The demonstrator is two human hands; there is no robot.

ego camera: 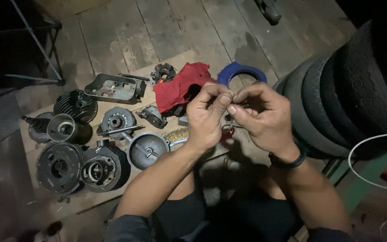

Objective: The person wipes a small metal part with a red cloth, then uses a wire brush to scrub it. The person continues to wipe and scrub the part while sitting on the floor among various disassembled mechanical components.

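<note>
Your left hand (206, 117) and right hand (261, 117) meet fingertip to fingertip, grips pinched on something too small to identify.

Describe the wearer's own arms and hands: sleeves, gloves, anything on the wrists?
Both hands are bare, no gloves. The left hand and its forearm show no sleeve, band or watch. The right hand has a dark band around its wrist; that forearm is uncovered too. No rings can be made out.

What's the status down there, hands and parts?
Left hand and right hand raised together, fingertips pinching something too small to identify. Red rag, blue ring, engine parts on the board below. Tyres close right.
</note>
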